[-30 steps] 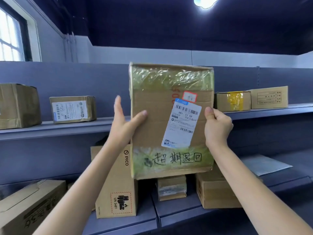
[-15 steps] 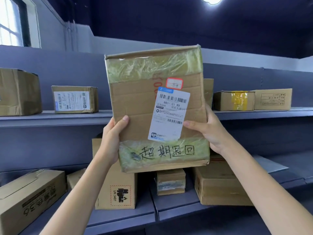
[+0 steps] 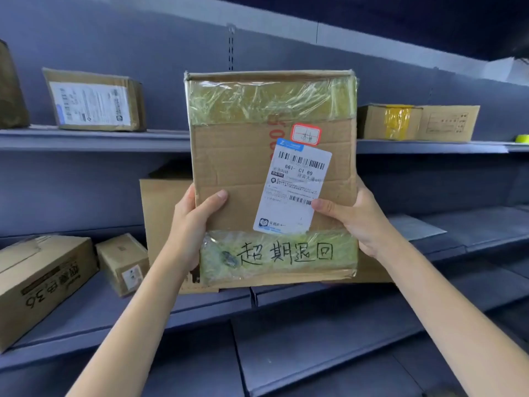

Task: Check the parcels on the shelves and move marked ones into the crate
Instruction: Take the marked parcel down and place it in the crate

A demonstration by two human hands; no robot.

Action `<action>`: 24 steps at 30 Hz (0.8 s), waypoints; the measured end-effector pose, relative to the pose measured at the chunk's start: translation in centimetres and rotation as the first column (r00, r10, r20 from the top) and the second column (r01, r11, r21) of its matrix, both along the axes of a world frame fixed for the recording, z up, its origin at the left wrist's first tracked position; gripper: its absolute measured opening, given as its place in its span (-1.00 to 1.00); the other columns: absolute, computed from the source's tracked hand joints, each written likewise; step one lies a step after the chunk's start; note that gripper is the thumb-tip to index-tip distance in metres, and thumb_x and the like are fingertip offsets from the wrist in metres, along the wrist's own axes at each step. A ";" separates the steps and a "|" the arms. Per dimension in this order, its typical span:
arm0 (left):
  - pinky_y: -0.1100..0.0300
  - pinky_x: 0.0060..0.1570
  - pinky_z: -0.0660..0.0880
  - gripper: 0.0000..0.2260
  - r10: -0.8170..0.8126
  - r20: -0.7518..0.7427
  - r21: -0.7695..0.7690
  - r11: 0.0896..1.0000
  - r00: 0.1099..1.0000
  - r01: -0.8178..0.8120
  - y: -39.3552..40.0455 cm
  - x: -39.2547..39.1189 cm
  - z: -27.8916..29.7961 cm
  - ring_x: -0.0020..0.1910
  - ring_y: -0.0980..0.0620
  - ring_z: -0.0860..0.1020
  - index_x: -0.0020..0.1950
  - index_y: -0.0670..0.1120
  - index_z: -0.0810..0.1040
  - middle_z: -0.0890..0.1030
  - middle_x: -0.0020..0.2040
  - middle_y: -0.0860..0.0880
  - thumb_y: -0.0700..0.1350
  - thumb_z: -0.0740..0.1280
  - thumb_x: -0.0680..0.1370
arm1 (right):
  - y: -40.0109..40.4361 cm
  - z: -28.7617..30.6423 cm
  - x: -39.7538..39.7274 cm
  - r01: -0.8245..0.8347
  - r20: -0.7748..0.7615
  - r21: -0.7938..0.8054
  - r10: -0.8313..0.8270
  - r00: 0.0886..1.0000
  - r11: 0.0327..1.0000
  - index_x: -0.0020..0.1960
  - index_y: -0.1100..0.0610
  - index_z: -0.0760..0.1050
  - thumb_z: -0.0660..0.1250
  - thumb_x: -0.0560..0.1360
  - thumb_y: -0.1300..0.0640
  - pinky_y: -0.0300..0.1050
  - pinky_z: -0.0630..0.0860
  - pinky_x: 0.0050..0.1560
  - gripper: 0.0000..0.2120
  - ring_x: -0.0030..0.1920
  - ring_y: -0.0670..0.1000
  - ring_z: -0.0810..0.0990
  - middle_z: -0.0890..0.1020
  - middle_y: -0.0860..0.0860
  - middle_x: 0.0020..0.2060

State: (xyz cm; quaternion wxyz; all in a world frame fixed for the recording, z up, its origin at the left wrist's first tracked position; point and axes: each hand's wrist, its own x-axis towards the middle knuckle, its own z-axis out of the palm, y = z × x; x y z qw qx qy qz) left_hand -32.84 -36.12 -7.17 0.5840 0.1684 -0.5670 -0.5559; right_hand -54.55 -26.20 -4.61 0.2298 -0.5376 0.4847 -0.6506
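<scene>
I hold a taped cardboard parcel [image 3: 237,167] upright in front of the shelves, its face toward me. It carries a white barcode label [image 3: 292,190], a small red-edged sticker [image 3: 305,134] and black handwritten characters [image 3: 286,252] on the lower tape band. My left hand [image 3: 190,227] grips its lower left edge, thumb on the front. My right hand [image 3: 362,222] grips the lower right edge, thumb on the label. No crate is in view.
The upper shelf [image 3: 94,138] holds a labelled box [image 3: 94,101] at left and two boxes [image 3: 418,123] at right. The lower shelf [image 3: 200,308] holds a large printed box [image 3: 40,285], a small box [image 3: 123,263] and a tall box [image 3: 163,207] behind the parcel.
The parcel has come lower and closer to me and now stands straighter. Both hands have shifted down to its lower sides. The view has tilted down and turned right.
</scene>
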 end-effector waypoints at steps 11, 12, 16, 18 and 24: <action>0.17 -0.24 0.60 -0.72 -0.120 0.165 0.048 0.992 0.979 0.114 3.0 -1.4 -4.7 -0.16 0.05 0.67 0.02 0.01 0.50 0.70 -0.17 0.06 -0.34 0.36 0.45 | 4.5 -6.6 -0.8 0.164 0.104 0.104 -0.175 0.979 0.981 0.09 0.07 0.49 0.49 0.12 0.13 -0.15 0.59 -0.03 -0.47 -0.05 -0.10 0.66 0.67 -0.08 -0.08; 0.18 -0.25 0.59 -0.72 -0.126 0.174 0.058 0.991 0.977 0.118 3.4 -1.7 -5.1 -0.16 0.05 0.67 0.02 0.01 0.50 0.70 -0.16 0.06 -0.34 0.36 0.45 | 5.0 -7.1 -1.0 0.174 0.106 0.107 -0.185 0.977 0.979 0.07 0.06 0.49 0.48 0.14 0.14 -0.18 0.60 -0.06 -0.49 -0.06 -0.11 0.66 0.68 -0.10 -0.10; 0.17 -0.24 0.60 -0.73 -0.163 0.203 0.147 0.980 0.965 0.135 4.7 -3.7 -7.0 -0.17 0.05 0.67 0.04 -0.01 0.50 0.70 -0.16 0.05 -0.34 0.34 0.46 | 6.5 -9.5 -2.7 0.209 0.129 0.142 -0.228 0.965 0.968 0.00 0.00 0.50 0.48 0.15 0.15 -0.24 0.60 -0.10 -0.57 -0.13 -0.17 0.66 0.69 -0.16 -0.22; 0.18 -0.24 0.60 -0.73 -0.175 0.226 0.177 0.975 0.958 0.136 5.2 -5.2 -7.9 -0.18 0.06 0.67 0.04 -0.01 0.50 0.69 -0.16 0.04 -0.35 0.34 0.46 | 7.0 -10.9 -4.0 0.220 0.147 0.158 -0.243 0.959 0.963 -0.02 -0.01 0.49 0.48 0.16 0.16 -0.23 0.60 -0.10 -0.59 -0.15 -0.17 0.66 0.69 -0.15 -0.21; 0.22 -0.28 0.59 -0.71 -0.188 0.285 0.273 0.956 0.940 0.109 7.6 -11.3 -11.4 -0.19 0.08 0.67 0.06 0.00 0.48 0.70 -0.17 0.06 -0.35 0.33 0.48 | 8.5 -15.6 -10.2 0.196 0.217 0.251 -0.253 0.943 0.948 -0.02 -0.01 0.50 0.46 0.31 0.32 -0.19 0.60 -0.11 -0.65 -0.13 -0.12 0.66 0.67 -0.12 -0.16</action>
